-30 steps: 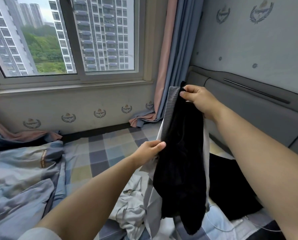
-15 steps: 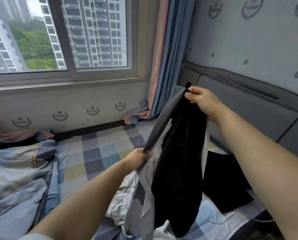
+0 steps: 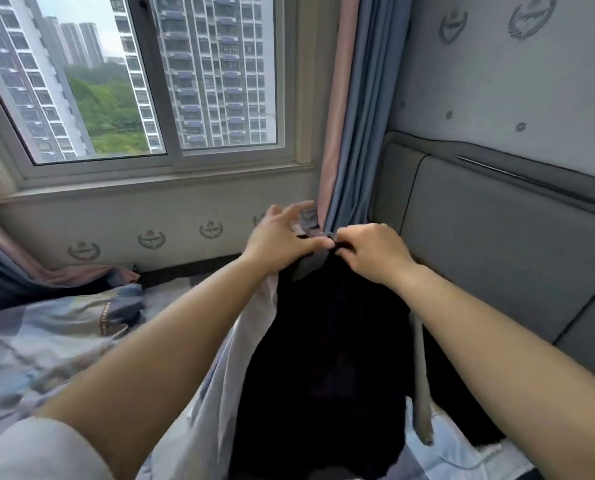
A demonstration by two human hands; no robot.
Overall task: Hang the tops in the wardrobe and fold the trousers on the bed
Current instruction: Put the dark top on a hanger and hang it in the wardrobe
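Note:
A black garment [image 3: 334, 358] with a grey ribbed band and a pale lining hangs in front of me over the bed. My right hand [image 3: 368, 251] pinches its top edge with curled fingers. My left hand [image 3: 282, 237] meets it there, thumb and forefinger at the same edge, the other fingers spread loosely upward. Both hands touch at the band. The garment's lower part falls between my forearms and hides the bed under it. Whether it is a top or trousers I cannot tell.
A checked bedsheet and rumpled blue duvet [image 3: 46, 341] lie to the left. Another black cloth [image 3: 462, 403] lies on the bed at right by the grey padded headboard [image 3: 496, 254]. A window [image 3: 143, 81] and pink-blue curtain [image 3: 344, 116] stand ahead.
My left hand rose from the band's lower end up to my right hand at the garment's top. The garment now hangs lower in view and the view has tilted down and closer.

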